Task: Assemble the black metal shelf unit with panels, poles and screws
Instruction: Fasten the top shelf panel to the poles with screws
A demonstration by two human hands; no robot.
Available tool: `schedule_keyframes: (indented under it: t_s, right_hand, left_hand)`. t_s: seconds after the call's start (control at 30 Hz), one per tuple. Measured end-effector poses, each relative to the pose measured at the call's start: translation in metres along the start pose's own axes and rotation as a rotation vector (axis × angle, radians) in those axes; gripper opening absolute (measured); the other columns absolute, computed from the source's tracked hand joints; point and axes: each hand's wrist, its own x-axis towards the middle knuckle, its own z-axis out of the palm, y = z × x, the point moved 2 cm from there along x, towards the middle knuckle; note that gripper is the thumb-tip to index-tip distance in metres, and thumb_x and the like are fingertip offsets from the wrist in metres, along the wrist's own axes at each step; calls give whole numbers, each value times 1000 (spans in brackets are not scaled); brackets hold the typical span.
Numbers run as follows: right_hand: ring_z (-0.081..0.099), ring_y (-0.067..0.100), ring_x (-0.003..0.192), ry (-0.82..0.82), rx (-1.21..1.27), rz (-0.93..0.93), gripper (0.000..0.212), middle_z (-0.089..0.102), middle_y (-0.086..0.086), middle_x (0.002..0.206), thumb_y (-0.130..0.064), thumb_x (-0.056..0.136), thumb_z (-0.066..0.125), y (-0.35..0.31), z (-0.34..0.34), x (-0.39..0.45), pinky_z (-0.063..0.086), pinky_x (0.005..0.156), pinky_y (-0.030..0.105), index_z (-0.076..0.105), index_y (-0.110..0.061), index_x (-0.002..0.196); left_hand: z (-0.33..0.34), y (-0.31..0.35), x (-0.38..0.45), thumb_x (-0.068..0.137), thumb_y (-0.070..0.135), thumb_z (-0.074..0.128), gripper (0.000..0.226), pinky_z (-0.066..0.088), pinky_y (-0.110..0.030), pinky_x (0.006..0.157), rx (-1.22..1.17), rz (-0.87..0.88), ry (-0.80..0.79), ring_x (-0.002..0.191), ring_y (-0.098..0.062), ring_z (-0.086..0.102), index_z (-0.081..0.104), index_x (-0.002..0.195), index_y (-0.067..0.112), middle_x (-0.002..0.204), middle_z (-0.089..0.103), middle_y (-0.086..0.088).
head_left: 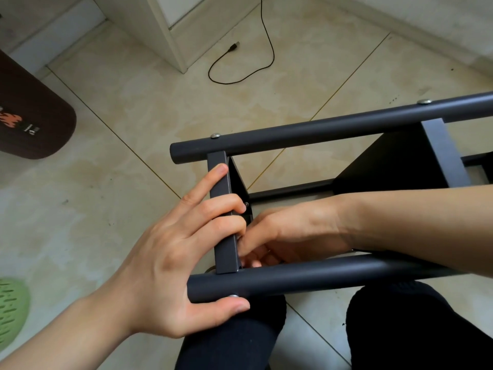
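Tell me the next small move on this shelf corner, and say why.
Probably keep the left hand bracing the panel edge and near pole while the right hand works its fingers at the inner corner. A screw head sits outside the pole, so that joint likely needs tightening inside.

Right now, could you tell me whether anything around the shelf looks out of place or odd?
Nothing on the shelf unit looks bent or askew. Only a loose black cable trails across the floor tiles beyond it.
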Motion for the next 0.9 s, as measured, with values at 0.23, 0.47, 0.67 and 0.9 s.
schedule_keyframes:
  t_s: [0.23, 0.47, 0.67, 0.9]
  right_hand:
    - [51, 12, 69, -30, 16, 10, 16, 57, 0, 74, -19, 94, 50, -2, 0, -5, 41, 72, 24, 61, -15, 83]
    - [48, 13, 65, 19, -23, 2, 20, 54, -1, 69, -19, 94, 53, 0, 1, -1, 38, 67, 25, 60, -18, 76]
    - [51, 13, 69, -27, 20, -28, 14, 58, -1, 72, -15, 91, 51, -2, 0, -2, 41, 72, 25, 61, -15, 82]
    - [48, 11, 60, 11, -45, -67, 44, 54, -4, 59, -16, 95, 54, 0, -2, -1, 38, 66, 25, 65, -22, 53]
  left_hand:
    - [0, 0, 0, 79, 54, 68, 55, 35, -29, 114, 3, -2, 0, 153, -33, 21, 54, 118, 17, 134, 50, 2]
    - [0, 0, -1, 80, 55, 68, 57, 35, -31, 114, 4, -7, 0, 153, -33, 21, 60, 115, 12, 134, 51, 2]
    - [0, 0, 0, 80, 56, 67, 56, 37, -30, 112, 5, -2, 2, 153, -32, 21, 55, 118, 16, 134, 51, 2]
    - [0, 0, 0, 80, 56, 67, 56, 36, -30, 112, 4, 5, 7, 153, -32, 21, 53, 118, 18, 134, 50, 5]
